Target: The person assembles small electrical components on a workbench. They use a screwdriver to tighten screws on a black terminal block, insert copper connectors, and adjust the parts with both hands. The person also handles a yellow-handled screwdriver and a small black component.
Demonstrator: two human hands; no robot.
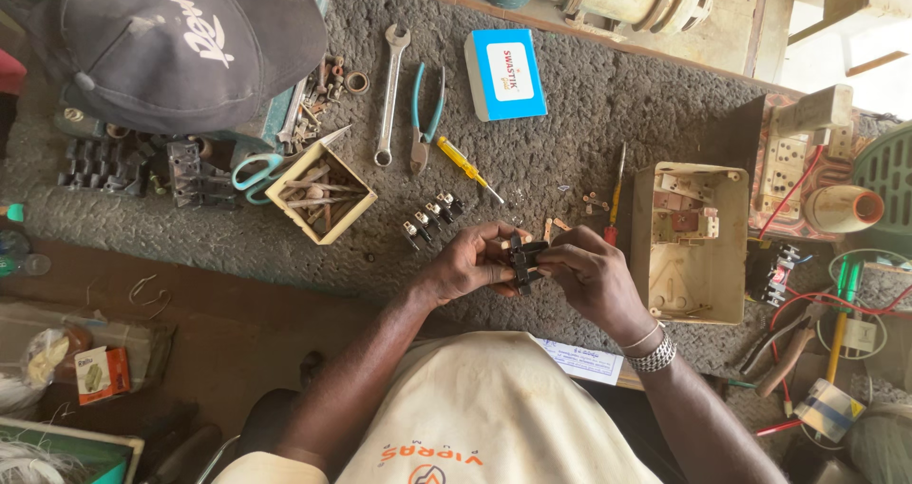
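Both hands meet over the middle of the desk (589,94), which is covered with a grey rough mat. The left hand (467,264) is closed around a small black electrical part (523,259) from its left side, and the right hand (589,273) pinches the same part from the right – so the part is held in the air between the two hands, just above the mat.

What could go wrong, in my judgement: the part is small and gripped only by the fingertips. If the grip slips, the part or some small piece from it may fall on the rough mat, where little screws and contacts (570,199) already lie and are hard to tell apart. A strong pull could also break the thin plastic.

Several things are close around. Just above the left hand stands a row of small black switch pieces (429,216), near enough to be knocked by the knuckles. A yellow screwdriver (464,166) lies a little further up, and a red screwdriver (615,199) lies just above the right hand. To the right of the right hand is an open cream switch box (692,246) – the wrist is near its edge. Further away are blue-handled pliers (425,113), a spanner (389,90), a blue and white box (505,74), a small wooden tray of parts (321,199) and a dark cap (180,42).
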